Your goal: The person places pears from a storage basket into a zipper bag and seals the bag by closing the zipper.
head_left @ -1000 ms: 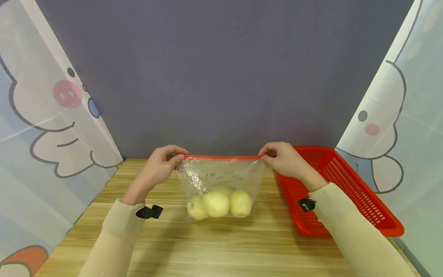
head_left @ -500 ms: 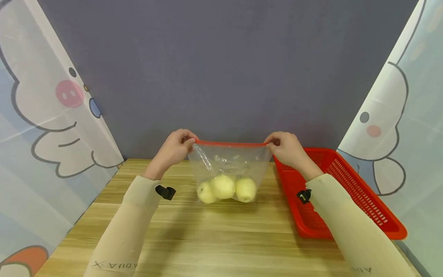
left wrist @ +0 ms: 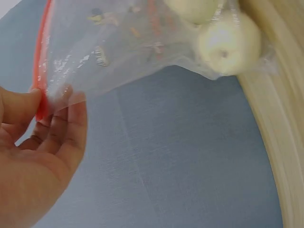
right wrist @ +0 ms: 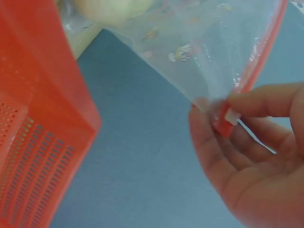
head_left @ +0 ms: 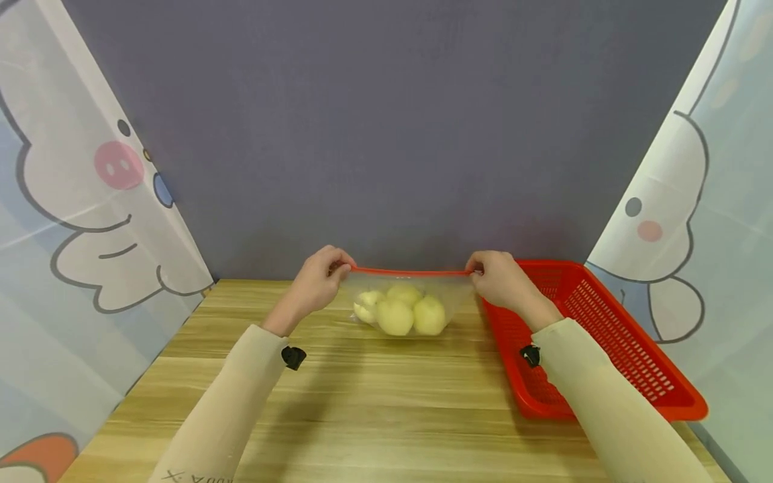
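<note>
A clear zip bag (head_left: 356, 287) with a red zip strip (head_left: 410, 272) hangs stretched between both hands. Several pale yellow, round fruits (head_left: 395, 318) lie together at its bottom; their exact kind is unclear. My left hand (head_left: 319, 278) pinches the strip's left end, thumb against fingers, as the left wrist view shows. At the other end my right hand (head_left: 501, 280) pinches the strip beside a small white slider (right wrist: 232, 117). Faint printed pictures (right wrist: 180, 52) show on the plastic. Whether the bag's bottom touches the wooden table (head_left: 386, 416) I cannot tell.
A red plastic basket (head_left: 628, 335) with slotted walls stands on the table's right, partly under the right forearm. Behind the table rises a grey panel (head_left: 386, 134). Cartoon-printed curtains (head_left: 78, 235) hang at both sides.
Both hands first raised the bag and shifted it right and away, then lowered it. The fruits have bunched together and the bag now looks shallower. Both grips stay on the strip's ends.
</note>
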Demonstrator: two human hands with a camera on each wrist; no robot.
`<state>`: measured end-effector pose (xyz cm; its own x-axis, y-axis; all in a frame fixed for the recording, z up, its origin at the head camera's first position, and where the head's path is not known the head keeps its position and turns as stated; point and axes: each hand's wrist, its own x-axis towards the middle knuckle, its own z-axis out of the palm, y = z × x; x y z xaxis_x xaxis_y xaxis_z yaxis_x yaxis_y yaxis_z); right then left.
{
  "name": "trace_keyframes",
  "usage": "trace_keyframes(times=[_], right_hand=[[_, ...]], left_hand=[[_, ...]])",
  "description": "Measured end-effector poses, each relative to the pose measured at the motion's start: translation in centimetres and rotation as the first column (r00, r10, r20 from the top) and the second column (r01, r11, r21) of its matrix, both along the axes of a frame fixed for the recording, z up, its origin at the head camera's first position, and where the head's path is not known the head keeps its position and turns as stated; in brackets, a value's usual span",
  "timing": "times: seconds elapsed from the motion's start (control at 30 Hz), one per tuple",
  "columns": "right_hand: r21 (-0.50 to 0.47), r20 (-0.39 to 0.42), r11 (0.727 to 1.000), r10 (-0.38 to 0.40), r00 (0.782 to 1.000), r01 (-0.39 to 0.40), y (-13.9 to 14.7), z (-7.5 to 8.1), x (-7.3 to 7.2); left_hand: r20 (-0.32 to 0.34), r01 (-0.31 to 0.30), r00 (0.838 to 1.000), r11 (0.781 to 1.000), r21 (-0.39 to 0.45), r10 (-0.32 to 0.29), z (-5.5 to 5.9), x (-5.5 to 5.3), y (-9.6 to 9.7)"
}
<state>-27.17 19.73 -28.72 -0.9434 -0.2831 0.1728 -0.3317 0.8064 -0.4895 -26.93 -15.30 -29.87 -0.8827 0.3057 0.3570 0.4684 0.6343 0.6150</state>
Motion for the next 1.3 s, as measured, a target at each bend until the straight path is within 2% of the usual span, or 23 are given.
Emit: trace_keyframes(times=[0.17, 0.37, 0.5, 0.7, 0.87, 1.03, 1.17, 1.3], right_hand=[[0.093, 0.014, 0.995, 0.030, 0.999, -0.031, -0.6, 0.2, 1.4], [0.181, 0.038, 0.979, 0.083, 0.996, -0.089, -2.2, -0.6, 2.9], [0.235, 0.058, 0.962, 0.131, 0.990, -0.141, -3.3, -2.0, 4.0], [0.269, 0.082, 0.943, 0.178, 0.981, -0.194, -4.6, -4.1, 6.1], [0.288, 0.048, 0.932, 0.217, 0.975, -0.222, -5.7, -5.8, 7.6], [0.286, -0.016, 0.940, 0.199, 0.980, -0.186, -6.5, -7.9, 8.6], [0.293, 0.015, 0.940, 0.176, 0.984, -0.172, -6.9, -9.7, 9.2], [0.295, 0.042, 0.939, 0.171, 0.984, -0.176, -7.2, -11.0, 9.6]], left_hand=[[-0.006, 0.047, 0.999, 0.999, 0.016, -0.047, -0.8, 1.5, -0.6], [0.105, 0.085, 0.991, 0.996, 0.026, -0.087, -2.1, 2.8, -1.1], [0.153, 0.146, 0.978, 0.989, -0.032, -0.139, -3.6, 3.5, -0.7], [0.121, 0.219, 0.972, 0.962, -0.161, -0.201, -5.5, 4.7, 0.5], [0.120, 0.206, 0.977, 0.932, -0.299, -0.177, -6.4, 6.0, 1.4], [0.131, 0.179, 0.982, 0.899, -0.399, -0.137, -7.4, 6.9, 2.5], [0.176, 0.192, 0.977, 0.870, -0.454, -0.123, -8.6, 7.5, 3.2], [0.214, 0.217, 0.969, 0.850, -0.480, -0.126, -9.7, 7.9, 3.8]])
